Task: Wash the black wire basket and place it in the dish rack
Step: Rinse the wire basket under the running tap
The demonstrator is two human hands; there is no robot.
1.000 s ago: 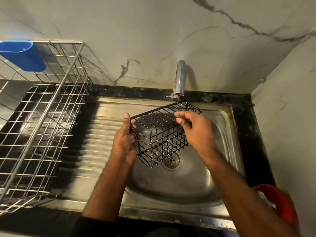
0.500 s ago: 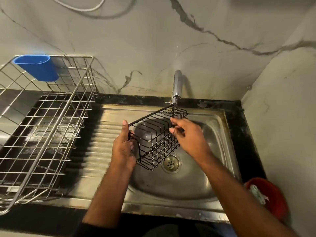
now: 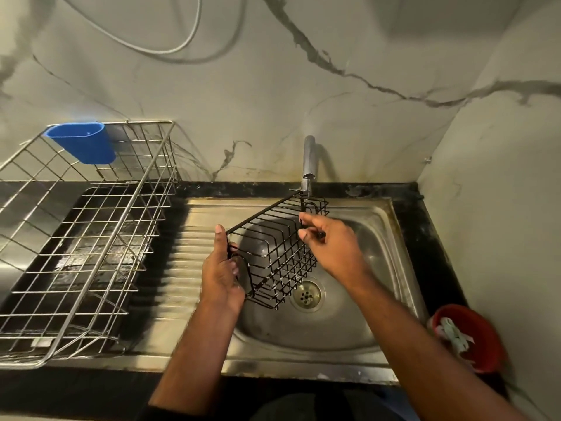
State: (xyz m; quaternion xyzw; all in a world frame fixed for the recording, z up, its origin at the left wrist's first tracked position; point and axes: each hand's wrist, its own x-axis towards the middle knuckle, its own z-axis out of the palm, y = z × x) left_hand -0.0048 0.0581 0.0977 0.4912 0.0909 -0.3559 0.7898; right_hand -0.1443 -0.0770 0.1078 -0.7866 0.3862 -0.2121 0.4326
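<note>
The black wire basket (image 3: 274,250) hangs tilted over the steel sink (image 3: 349,323), its far corner just under the tap (image 3: 309,165). My left hand (image 3: 221,271) grips its near left end, thumb up along the rim and fingers curled through the wires. My right hand (image 3: 329,247) is at the right rim, with its fingertips curled onto the wires. No water stream is visible from the tap. The silver wire dish rack (image 3: 82,238) stands on the counter to the left, with nothing inside it.
A blue plastic cup holder (image 3: 83,142) hangs on the rack's back rim. The ribbed drainboard (image 3: 182,268) lies between rack and sink bowl. A red bowl (image 3: 469,338) with scraps sits at the right counter edge. Marble walls close the back and right.
The view has tilted upward, showing more wall. The basket has turned a little, and my right hand has shifted along its right rim. My left hand keeps its grip.
</note>
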